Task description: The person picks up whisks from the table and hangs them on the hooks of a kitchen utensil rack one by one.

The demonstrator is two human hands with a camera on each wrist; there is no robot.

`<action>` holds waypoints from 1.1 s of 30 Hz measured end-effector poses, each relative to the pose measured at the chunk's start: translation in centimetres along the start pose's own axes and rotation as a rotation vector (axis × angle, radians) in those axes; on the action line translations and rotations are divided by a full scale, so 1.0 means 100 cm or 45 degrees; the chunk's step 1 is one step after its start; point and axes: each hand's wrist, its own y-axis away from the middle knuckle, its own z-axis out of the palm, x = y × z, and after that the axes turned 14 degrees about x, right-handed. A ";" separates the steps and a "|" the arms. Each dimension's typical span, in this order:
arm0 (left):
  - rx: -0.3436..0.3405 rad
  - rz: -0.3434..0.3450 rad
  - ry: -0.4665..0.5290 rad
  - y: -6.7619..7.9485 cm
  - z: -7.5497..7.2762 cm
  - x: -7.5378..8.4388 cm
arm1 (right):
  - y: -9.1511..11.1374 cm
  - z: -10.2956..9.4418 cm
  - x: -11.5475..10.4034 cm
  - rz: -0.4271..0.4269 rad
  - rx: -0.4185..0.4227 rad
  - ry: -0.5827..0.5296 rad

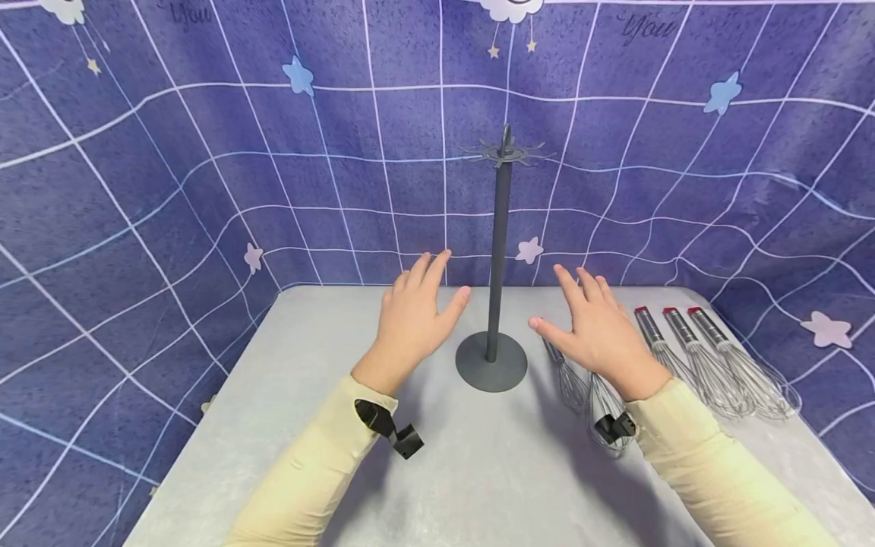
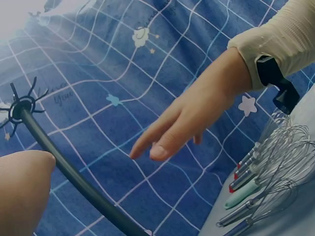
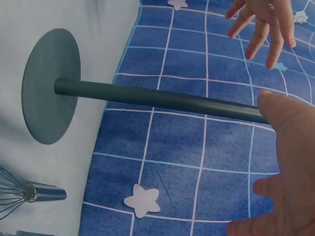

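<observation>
A dark grey stand with a round base, a slim upright post and a ring of hooks on top stands mid-table. My left hand hovers left of the post, fingers spread and holding nothing. On the other side my right hand is likewise raised with its fingers apart, touching neither the stand nor a whisk. Beneath and beside it lie several wire whisks, some partly hidden by the hand and wrist. One whisk's mint-green handle shows in the left wrist view.
The pale grey table carries the stand and whisks. A blue gridded curtain with stars hangs behind and along both sides. Three whisks with red-ended handles lie near the right edge.
</observation>
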 end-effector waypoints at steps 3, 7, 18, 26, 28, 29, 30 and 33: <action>0.024 0.005 0.014 -0.003 -0.003 0.000 | 0.000 0.001 0.000 -0.004 -0.001 -0.007; 0.037 0.018 0.028 -0.008 -0.008 0.001 | -0.001 0.002 0.001 -0.016 0.010 -0.005; 0.114 0.050 0.107 -0.028 -0.025 0.009 | 0.000 0.005 0.004 -0.016 0.021 -0.010; 0.128 0.066 0.097 -0.039 -0.038 0.016 | 0.001 0.006 0.005 -0.013 0.023 -0.010; 0.139 0.070 0.103 -0.042 -0.042 0.017 | 0.001 0.007 0.005 -0.021 0.033 -0.015; 0.144 0.070 0.102 -0.044 -0.044 0.018 | 0.001 0.007 0.005 -0.028 0.041 -0.019; 0.148 0.070 0.103 -0.045 -0.047 0.019 | 0.000 0.008 0.005 -0.034 0.047 -0.023; 0.167 0.069 0.108 -0.051 -0.054 0.022 | -0.001 0.010 0.007 -0.048 0.071 -0.040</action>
